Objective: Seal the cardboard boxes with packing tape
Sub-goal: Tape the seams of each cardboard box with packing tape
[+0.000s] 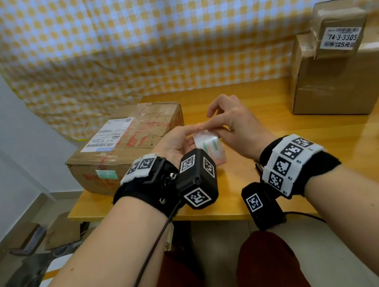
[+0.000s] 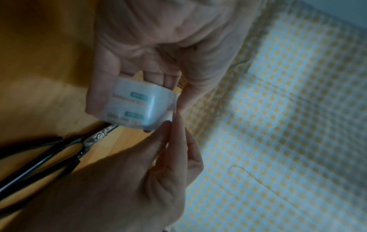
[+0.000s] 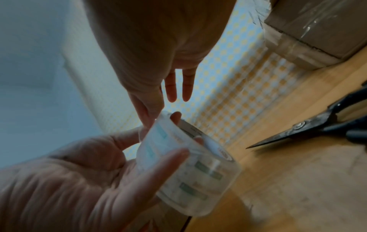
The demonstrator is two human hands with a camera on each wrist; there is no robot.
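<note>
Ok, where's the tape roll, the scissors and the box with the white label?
tape roll (image 3: 190, 171), right wrist view, printed outer side.
scissors (image 3: 301, 127), right wrist view, pivot screw.
box with the white label (image 1: 145, 130), head view, top face.

A wooden table (image 1: 286, 151) is seen in front of a yellow-and-white checked cloth (image 1: 164, 34) hung behind it. Black scissors (image 3: 309, 125) are laid flat on the tabletop. Flattened cardboard scraps (image 1: 59, 232) are scattered on the floor (image 1: 50, 205) at the left.

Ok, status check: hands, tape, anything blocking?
Left hand grips tape roll. Right hand picks at its edge. Scissors on table. Nothing blocking the box.
</note>
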